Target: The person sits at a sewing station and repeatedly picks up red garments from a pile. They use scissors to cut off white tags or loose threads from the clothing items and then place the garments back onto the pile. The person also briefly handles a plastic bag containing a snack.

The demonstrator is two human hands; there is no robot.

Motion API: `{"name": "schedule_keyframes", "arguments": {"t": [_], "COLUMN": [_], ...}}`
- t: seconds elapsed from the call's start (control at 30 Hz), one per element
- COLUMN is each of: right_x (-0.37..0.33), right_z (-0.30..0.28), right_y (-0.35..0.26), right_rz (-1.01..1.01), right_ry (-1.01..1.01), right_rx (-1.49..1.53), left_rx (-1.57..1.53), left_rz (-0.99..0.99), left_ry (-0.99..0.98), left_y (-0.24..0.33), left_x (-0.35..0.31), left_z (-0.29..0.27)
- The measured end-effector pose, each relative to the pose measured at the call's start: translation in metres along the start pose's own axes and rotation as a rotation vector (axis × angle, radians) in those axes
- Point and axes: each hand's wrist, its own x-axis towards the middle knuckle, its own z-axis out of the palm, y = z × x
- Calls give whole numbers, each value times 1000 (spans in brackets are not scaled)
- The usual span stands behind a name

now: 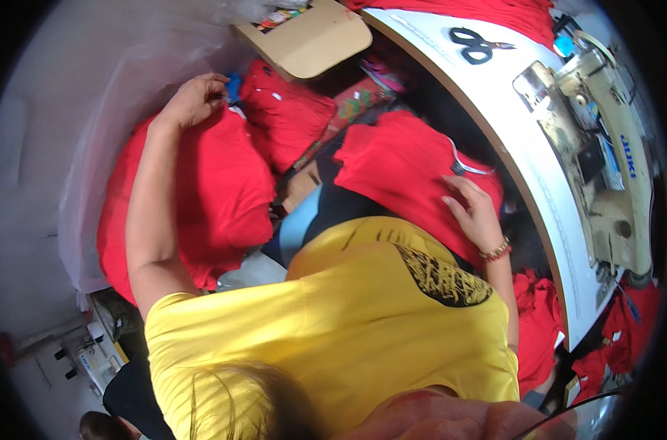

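Over my lap lies a red garment with a white-edged neckline and a small dark label at its right end. My right hand rests on it just below that label, thumb and fingers apart. At the left is a heap of red garments. My left hand reaches to the far end of this heap, fingers bent against the top red piece beside a small blue thing. Its fingertips are partly hidden in the cloth.
A white sewing table curves along my right, bearing black-handled scissors and a sewing machine. A tan board juts in ahead. Clear plastic sheeting borders the left heap. Another person is at lower left.
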Motion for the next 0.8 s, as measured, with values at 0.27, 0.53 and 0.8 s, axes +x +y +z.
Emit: {"name": "schedule_keyframes", "arguments": {"t": [0.27,0.53,0.8], "right_x": [-3,81,117], "right_z": [15,-16,-68], "right_y": [20,-84,-194], "right_rz": [87,-200,-497], "right_ry": [-46,-143,102], "right_rx": [167,480,990], "left_rx": [-637,-450,-396], "left_rz": [-19,469,690], "left_ry": [699,918,476], "left_y": [-2,96,239], "left_x": [-45,-120,-53], "left_z": [7,-140,-147]}}
